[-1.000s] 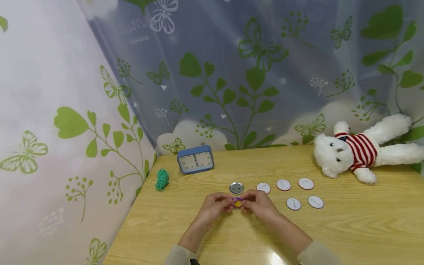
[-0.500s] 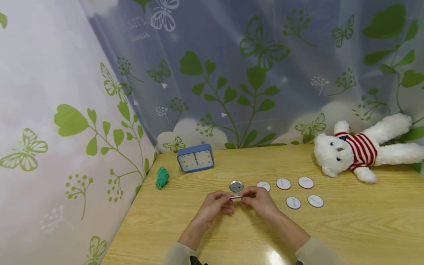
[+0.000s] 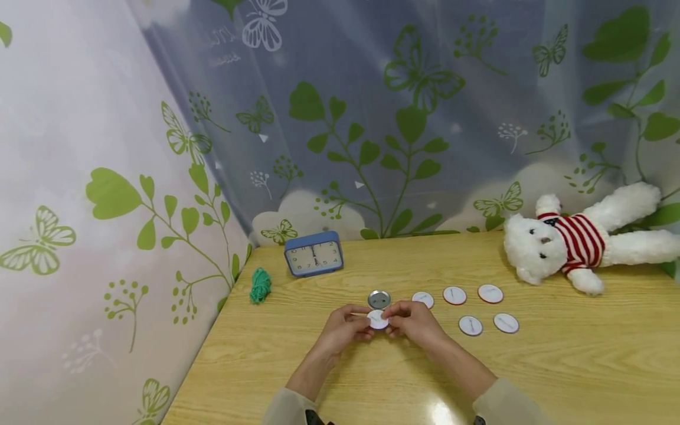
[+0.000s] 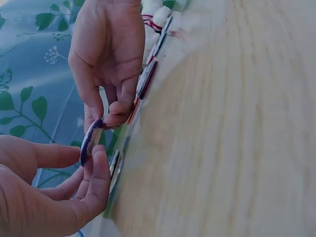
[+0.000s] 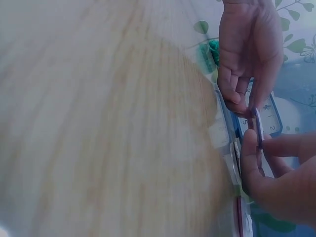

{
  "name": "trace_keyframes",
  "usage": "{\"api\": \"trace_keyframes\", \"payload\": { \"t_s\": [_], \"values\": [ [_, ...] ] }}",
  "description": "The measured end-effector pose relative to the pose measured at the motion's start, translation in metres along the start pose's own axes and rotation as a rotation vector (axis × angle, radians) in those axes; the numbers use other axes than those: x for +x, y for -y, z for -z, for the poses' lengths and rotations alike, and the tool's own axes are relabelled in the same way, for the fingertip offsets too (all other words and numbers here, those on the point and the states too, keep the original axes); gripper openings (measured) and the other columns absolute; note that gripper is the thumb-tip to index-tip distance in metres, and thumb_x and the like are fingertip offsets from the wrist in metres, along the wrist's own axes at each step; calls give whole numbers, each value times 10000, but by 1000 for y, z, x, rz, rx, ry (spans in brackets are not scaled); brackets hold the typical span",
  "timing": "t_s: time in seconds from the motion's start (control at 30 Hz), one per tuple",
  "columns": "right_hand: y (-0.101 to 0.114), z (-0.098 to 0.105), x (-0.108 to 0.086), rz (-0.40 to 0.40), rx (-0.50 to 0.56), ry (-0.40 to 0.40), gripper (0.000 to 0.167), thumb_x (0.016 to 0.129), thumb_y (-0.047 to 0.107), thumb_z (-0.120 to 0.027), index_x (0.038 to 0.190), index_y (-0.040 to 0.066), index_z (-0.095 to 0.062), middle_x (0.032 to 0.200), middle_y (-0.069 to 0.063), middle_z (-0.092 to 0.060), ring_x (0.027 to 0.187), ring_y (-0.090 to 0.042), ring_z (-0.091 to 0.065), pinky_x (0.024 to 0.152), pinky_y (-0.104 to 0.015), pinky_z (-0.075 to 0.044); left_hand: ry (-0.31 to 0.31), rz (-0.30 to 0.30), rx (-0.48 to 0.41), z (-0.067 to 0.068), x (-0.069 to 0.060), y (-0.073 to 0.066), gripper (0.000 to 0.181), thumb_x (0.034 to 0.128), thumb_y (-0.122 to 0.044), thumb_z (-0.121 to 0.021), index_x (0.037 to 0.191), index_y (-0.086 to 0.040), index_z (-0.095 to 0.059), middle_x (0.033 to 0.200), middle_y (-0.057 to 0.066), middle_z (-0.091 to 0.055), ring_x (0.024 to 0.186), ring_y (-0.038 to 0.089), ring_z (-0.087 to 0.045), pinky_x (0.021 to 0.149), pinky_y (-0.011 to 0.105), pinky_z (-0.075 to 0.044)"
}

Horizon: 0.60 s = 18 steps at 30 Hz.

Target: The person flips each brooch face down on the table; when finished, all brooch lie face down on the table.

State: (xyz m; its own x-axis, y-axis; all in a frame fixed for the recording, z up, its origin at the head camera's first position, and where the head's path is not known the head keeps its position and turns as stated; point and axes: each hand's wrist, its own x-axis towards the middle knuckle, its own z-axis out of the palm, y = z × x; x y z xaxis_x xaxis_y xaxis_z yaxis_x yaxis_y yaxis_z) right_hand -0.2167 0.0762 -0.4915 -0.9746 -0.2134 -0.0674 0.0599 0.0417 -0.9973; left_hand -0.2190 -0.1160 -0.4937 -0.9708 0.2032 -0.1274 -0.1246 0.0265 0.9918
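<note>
A round pin-back button badge [image 3: 378,319] is held just above the table, its white back turned up in the head view. My left hand [image 3: 342,328] pinches its left edge between thumb and fingers, while my right hand [image 3: 415,324] pinches the right edge. From the left wrist, the badge [image 4: 91,142] appears edge-on with a dark purple rim. Right behind the hands lies a silver metal badge [image 3: 379,300], its pin side up. To the right, several white-backed badges [image 3: 470,325] lie in two rows, pins showing.
A blue clock [image 3: 314,255] stands at the back left, beside a bundle of green yarn [image 3: 260,285]. On the right a white teddy bear [image 3: 552,242] in a striped sweater lies on its side. Printed curtains [image 3: 350,118] border the wooden table [image 3: 584,366].
Between my fingers the badge has flipped over: its purple-and-yellow picture side showed first, then its edge, now its white back. Both hands stay nearly in place.
</note>
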Motion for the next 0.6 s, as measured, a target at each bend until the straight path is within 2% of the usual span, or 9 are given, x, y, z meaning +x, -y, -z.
{"api": "trace_keyframes", "payload": {
  "t_s": [0.3,0.5,0.6],
  "values": [
    [-2,0,2,19,10,7,94,923,-163,-608,1018,-169,-604,860,-176,-641,687,-179,-675,626,-279,-624,-27,-39,31,1,1,2,271,950,88,-626,1213,153,-630,943,138,-676,716,133,-642,664,226,-604],
    [-3,0,4,5,2,-22,87,916,-182,-602,1003,-169,-602,842,-179,-634,681,-184,-675,627,-285,-630,-29,-37,40,2,0,-1,252,967,49,-638,1192,159,-660,924,125,-701,741,122,-654,680,226,-602],
    [-3,0,4,-9,-16,-41,90,919,-181,-603,1007,-170,-620,864,-183,-644,702,-175,-670,648,-280,-636,-32,-16,50,3,0,-2,239,975,26,-647,1177,151,-675,940,130,-714,760,123,-668,714,247,-621]
  ]
}}
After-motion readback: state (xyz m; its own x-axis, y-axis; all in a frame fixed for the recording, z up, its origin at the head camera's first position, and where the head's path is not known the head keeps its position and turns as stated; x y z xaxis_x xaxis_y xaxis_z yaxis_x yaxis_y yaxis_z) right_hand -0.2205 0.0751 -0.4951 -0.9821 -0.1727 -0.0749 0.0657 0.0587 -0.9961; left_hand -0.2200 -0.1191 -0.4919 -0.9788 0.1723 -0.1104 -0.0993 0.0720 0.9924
